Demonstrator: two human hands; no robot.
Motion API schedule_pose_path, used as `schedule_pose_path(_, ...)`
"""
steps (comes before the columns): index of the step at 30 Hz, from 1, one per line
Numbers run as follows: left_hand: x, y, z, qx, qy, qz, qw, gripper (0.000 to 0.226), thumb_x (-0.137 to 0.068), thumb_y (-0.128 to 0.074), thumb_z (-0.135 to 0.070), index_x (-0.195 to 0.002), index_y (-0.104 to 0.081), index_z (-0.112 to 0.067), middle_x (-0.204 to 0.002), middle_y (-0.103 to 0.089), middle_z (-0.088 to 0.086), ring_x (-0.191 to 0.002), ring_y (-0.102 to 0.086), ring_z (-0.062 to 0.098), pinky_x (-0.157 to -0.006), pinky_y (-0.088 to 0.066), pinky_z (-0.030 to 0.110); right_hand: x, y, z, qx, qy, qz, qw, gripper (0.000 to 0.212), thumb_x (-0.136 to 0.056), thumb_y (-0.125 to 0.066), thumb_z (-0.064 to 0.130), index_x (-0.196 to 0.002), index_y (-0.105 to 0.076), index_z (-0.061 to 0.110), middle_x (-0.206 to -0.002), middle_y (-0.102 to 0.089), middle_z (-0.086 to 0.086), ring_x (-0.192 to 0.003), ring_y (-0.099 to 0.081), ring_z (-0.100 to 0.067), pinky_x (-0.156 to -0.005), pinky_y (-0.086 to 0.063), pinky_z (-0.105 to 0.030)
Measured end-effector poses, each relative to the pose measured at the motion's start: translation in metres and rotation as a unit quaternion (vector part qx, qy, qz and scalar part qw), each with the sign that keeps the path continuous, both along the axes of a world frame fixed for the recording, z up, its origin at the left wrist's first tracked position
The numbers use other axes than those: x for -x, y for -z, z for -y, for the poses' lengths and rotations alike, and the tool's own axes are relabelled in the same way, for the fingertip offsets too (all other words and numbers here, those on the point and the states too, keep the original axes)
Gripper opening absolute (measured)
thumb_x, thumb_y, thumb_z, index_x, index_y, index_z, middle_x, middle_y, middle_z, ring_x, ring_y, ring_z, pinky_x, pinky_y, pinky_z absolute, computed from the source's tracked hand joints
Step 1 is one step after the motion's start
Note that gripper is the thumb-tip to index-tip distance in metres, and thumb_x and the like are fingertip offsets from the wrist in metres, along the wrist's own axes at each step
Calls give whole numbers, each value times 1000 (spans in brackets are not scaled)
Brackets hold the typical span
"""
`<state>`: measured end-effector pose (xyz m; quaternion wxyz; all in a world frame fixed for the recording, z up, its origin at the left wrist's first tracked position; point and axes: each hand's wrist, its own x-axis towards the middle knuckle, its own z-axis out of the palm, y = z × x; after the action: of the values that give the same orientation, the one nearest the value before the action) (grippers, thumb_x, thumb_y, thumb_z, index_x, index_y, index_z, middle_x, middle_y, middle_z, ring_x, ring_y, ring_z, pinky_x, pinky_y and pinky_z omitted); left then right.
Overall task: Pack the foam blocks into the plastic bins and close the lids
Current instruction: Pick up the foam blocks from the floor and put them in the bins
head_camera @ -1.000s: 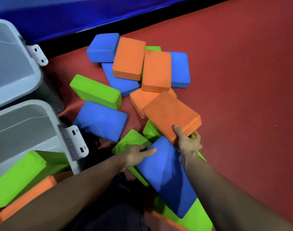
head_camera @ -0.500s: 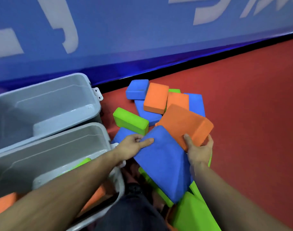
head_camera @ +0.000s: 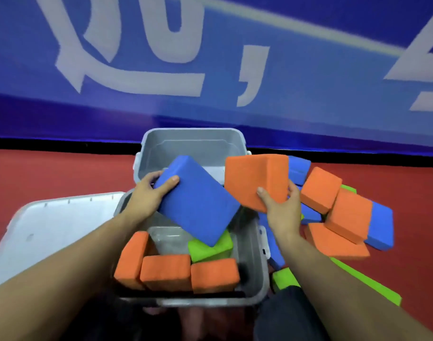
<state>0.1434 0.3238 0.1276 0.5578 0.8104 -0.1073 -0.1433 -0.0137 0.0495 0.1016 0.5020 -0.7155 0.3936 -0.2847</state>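
My left hand (head_camera: pixel 149 193) grips a blue foam block (head_camera: pixel 198 205) by its upper left corner, tilted over the near grey bin (head_camera: pixel 257 279). My right hand (head_camera: pixel 281 207) holds an orange foam block (head_camera: pixel 254 178) from below, just above the bin's right side. Inside the near bin stand three orange blocks (head_camera: pixel 166 269) along the front wall and a green block (head_camera: pixel 210 247) behind them. A second grey bin (head_camera: pixel 193 146) sits behind, with nothing visible in its far part. Loose orange, blue and green blocks (head_camera: pixel 343 212) lie piled on the floor at the right.
A grey lid (head_camera: pixel 55 227) lies open to the left of the near bin. A blue padded wall (head_camera: pixel 210 70) with white lettering runs across the back. The floor (head_camera: pixel 50 173) is red matting. My dark-clad knee (head_camera: pixel 284 313) shows at the bottom.
Both hands lifted their blocks off the floor pile and carried them left over the near bin. My view swung left and up, bringing the bins to the centre.
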Motion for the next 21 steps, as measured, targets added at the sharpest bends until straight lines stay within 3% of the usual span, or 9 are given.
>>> schedule_pose_path(2, -4, 10, -27, -10, -54, 27, 998, 60, -75, -79, -61, -122, -63, -27, -120, -67, -9, -108, -64, 10, -92, -49, 29, -19, 0, -19, 101, -73, -70, 990, 88, -72, -83, 57, -146, -44, 33, -137, -59, 8, -128, -54, -20, -111, -37, -51)
schedule_pose_path(5, -13, 25, -48, -31, -78, 55, 995, 55, -77, -84, -48, -122, -59, -28, -123, -64, -5, -111, -61, 16, -97, -48, 34, -42, 5, -41, 190, -170, -138, 957, 85, -74, -79, 61, -147, -44, 36, -140, -56, 6, -130, -48, -23, -106, -33, -47)
schedule_pose_path(9, -21, 45, -57, -119, -56, 92, 987, 77, -65, -79, -68, -127, -59, -27, -124, -64, -6, -113, -60, 17, -99, -51, 43, -54, 24, -61, 261, -243, -201, 912, 85, -78, -76, 59, -152, -38, 38, -149, -47, 11, -135, -41, -21, -101, -28, -39)
schedule_pose_path(15, -25, 65, -48, -164, -66, 35, 984, 87, -56, -70, -77, -128, -55, -31, -125, -59, -5, -118, -54, 21, -98, -48, 46, -65, 22, -50, 235, -266, -177, 918, 85, -79, -78, 54, -152, -40, 33, -151, -46, 10, -134, -40, -23, -110, -32, -44)
schedule_pose_path(21, -19, 79, -33, -227, -39, -5, 973, 78, -72, -83, -55, -136, -47, -27, -137, -48, -5, -132, -35, 25, -106, -36, 54, -57, 27, -38, 285, -320, -260, 865, 87, -78, -78, 54, -153, -36, 41, -153, -41, 15, -138, -34, -17, -105, -28, -40)
